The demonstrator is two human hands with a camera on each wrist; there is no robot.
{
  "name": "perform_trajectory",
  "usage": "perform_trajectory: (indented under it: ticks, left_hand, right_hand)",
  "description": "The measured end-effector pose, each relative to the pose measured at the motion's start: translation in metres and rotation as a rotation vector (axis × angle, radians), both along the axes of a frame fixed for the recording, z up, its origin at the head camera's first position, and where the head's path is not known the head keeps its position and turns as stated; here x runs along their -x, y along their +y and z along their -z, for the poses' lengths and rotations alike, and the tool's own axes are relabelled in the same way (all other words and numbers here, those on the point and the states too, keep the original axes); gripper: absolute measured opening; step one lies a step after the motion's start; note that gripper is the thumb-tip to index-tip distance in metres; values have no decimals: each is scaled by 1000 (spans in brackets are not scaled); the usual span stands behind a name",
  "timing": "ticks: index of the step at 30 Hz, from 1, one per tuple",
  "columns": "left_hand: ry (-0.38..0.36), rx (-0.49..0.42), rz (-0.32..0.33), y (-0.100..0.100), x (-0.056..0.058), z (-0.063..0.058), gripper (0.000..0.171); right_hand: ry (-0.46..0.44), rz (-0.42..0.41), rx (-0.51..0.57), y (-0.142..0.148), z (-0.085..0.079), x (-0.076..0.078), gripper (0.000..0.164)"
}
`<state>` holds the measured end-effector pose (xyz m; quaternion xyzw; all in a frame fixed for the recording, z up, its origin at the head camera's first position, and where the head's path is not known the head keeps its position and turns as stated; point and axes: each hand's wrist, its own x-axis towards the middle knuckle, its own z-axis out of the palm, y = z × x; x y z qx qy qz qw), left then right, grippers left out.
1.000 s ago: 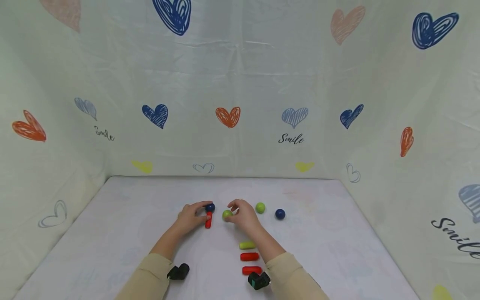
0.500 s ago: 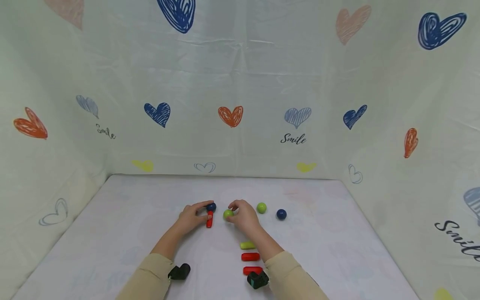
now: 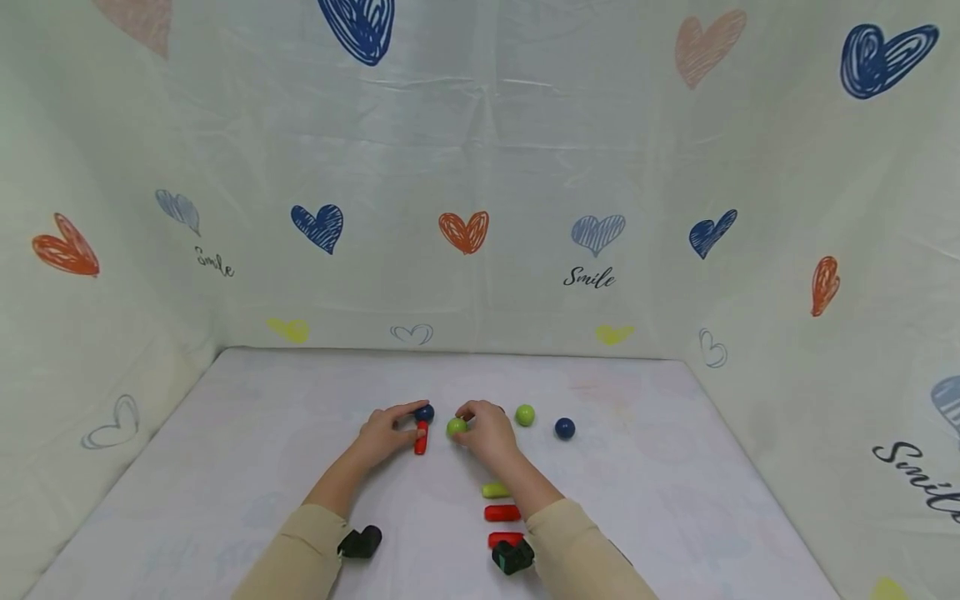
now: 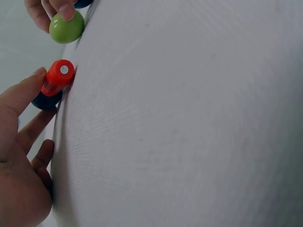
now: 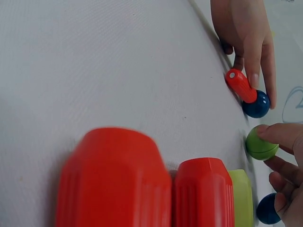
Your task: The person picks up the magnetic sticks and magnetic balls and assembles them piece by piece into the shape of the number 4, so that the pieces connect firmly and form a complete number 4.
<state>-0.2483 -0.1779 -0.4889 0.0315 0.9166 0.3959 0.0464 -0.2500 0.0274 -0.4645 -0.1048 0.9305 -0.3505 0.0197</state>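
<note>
My left hand (image 3: 381,435) holds a red magnetic rod (image 3: 421,438) with a dark blue ball (image 3: 424,413) at its far end. In the left wrist view, the thumb lies on the rod (image 4: 57,78) and a finger reaches behind the ball (image 4: 46,101). Just to the right, my right hand (image 3: 489,433) pinches a light green ball (image 3: 456,427) between thumb and fingers. A gap separates this ball from the blue one. Another blue ball (image 5: 269,208) sits close by the right hand's curled fingers in the right wrist view.
Beyond the right hand lie a second green ball (image 3: 525,415) and a blue ball (image 3: 565,428). A yellow-green rod (image 3: 495,491) and two red rods (image 3: 502,513) form a column beside the right forearm. A heart-printed curtain (image 3: 525,183) hangs behind the white table (image 3: 300,392).
Both hands keep their grip in nearly the same place. The head view has shifted slightly, so everything appears a little farther right.
</note>
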Motion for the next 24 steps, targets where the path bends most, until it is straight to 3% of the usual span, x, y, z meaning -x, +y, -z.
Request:
perform_trajectory:
  ticks: [5, 15, 24]
  left_hand:
    - [-5, -17, 3, 1, 1, -2, 51]
    - [2, 24, 12, 2, 4, -3, 50]
    - [-2, -5, 14, 2, 6, -6, 46]
  right_hand:
    - [-6, 7, 6, 1, 2, 0, 28]
    - [-56, 20, 127, 3, 1, -5, 27]
    - [-94, 22, 201, 3, 2, -13, 28]
